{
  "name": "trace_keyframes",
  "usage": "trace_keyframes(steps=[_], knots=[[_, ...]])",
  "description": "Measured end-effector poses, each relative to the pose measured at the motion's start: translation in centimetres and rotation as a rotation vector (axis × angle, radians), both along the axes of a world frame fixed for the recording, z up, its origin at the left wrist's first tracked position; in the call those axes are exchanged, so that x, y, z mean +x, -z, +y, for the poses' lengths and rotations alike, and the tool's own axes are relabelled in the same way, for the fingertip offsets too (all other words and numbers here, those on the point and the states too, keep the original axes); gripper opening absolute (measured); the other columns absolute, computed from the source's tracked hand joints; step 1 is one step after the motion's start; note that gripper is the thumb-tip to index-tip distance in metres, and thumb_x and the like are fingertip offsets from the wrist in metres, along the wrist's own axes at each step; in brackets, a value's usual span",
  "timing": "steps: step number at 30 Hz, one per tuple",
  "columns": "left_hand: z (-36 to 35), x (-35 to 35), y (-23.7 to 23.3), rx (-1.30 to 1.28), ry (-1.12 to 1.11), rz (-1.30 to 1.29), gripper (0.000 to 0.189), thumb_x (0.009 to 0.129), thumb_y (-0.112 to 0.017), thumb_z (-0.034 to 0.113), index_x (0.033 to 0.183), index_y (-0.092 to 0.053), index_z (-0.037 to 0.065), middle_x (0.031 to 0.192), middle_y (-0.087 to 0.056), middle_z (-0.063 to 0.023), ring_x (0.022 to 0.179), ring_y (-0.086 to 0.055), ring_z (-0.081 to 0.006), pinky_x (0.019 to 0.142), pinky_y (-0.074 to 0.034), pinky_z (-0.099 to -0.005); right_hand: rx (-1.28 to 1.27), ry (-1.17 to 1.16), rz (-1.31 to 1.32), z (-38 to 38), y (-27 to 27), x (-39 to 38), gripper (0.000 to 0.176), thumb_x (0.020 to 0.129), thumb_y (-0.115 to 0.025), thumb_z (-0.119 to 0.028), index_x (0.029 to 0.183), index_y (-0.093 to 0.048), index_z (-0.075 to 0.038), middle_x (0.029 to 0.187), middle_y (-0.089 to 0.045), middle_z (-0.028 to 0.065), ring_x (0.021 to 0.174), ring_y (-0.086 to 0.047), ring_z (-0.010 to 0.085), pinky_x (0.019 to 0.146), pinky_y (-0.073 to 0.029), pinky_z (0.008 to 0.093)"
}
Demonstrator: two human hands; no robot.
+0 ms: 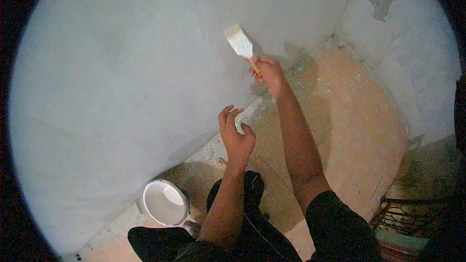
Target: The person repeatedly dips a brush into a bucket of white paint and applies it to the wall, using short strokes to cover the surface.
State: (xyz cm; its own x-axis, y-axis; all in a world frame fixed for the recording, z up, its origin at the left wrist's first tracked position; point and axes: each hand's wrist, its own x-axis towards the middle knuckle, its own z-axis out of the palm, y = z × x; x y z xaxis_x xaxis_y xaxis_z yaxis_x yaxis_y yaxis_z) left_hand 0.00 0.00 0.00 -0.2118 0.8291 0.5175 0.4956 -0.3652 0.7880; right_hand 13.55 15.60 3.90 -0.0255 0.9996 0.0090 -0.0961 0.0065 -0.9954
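Note:
My right hand is closed round the orange handle of a paintbrush. The brush points up and left, its metal band smeared white and its pale bristles against or just off the grey-white wall; contact cannot be told. Lower down, my left hand is raised near the foot of the wall, fingers curled and apart from the thumb. Nothing can be made out in its grasp; the pale patch between thumb and fingers looks like the floor edge behind.
A white bucket with whitish liquid stands at the wall's foot, beside my legs. The tan floor runs to a corner with a second wall, which has a bare grey patch. A dark metal rack stands at lower right.

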Motion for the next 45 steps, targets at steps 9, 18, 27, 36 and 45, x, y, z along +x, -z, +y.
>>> trace_keyframes(steps=[9, 18, 27, 36, 45], knots=[[-0.9, -0.5, 0.0, -0.052, 0.038, 0.000, 0.042, 0.065, -0.051, -0.008, 0.104, -0.058, 0.006, 0.117, -0.053, -0.0187, 0.113, -0.050, -0.0376, 0.098, -0.040, -0.0455, -0.191, -0.008, -0.619, -0.2, 25.2, -0.2, 0.020, 0.082, -0.058, -0.021, 0.081, -0.063, -0.001, 0.062, -0.058, 0.0100, 0.039, -0.046, 0.0147, 0.036, -0.035, 0.0316], [-0.5, -0.6, 0.5, -0.044, 0.053, 0.040, 0.040, 0.067, -0.052, -0.007, 0.106, -0.056, 0.003, 0.120, -0.048, -0.0203, 0.111, -0.051, -0.0407, 0.092, -0.044, -0.0462, -0.242, 0.206, -0.226, -0.9, 2.1, -2.1, 0.022, 0.084, -0.065, -0.021, 0.085, -0.064, 0.001, 0.059, -0.051, 0.0032, 0.046, -0.043, 0.0125, 0.039, -0.032, 0.0294], [-0.9, 0.0, 0.4, -0.057, -0.008, -0.020, 0.041, 0.065, -0.049, -0.008, 0.103, -0.058, 0.004, 0.117, -0.053, -0.0189, 0.113, -0.051, -0.0366, 0.099, -0.039, -0.0453, -0.159, 0.093, 0.063, -3.3, -4.1, -2.5, 0.040, 0.091, -0.060, -0.045, 0.098, -0.068, -0.006, 0.056, -0.045, -0.0043, 0.039, -0.027, 0.0038, 0.037, -0.022, 0.0213], [-0.4, 0.1, 1.4, -0.030, -0.106, -0.006, 0.043, 0.065, -0.049, -0.008, 0.106, -0.056, 0.003, 0.115, -0.052, -0.0175, 0.111, -0.051, -0.0356, 0.093, -0.042, -0.0430, -0.558, 0.054, -0.039, -4.7, 14.1, -3.7, 0.044, 0.087, -0.062, -0.051, 0.097, -0.070, -0.009, 0.063, -0.057, 0.0034, 0.041, -0.045, 0.0121, 0.038, -0.035, 0.0282], [-0.7, -0.5, 0.2, -0.018, -0.166, -0.016, 0.039, 0.066, -0.051, -0.007, 0.103, -0.055, 0.000, 0.112, -0.052, -0.0199, 0.109, -0.051, -0.0373, 0.096, -0.041, -0.0436, -0.404, 0.033, -0.099, -3.4, 5.4, -3.5, 0.030, 0.089, -0.062, -0.027, 0.075, -0.059, -0.001, 0.057, -0.052, 0.0055, 0.039, -0.039, 0.0119, 0.035, -0.028, 0.0281]])
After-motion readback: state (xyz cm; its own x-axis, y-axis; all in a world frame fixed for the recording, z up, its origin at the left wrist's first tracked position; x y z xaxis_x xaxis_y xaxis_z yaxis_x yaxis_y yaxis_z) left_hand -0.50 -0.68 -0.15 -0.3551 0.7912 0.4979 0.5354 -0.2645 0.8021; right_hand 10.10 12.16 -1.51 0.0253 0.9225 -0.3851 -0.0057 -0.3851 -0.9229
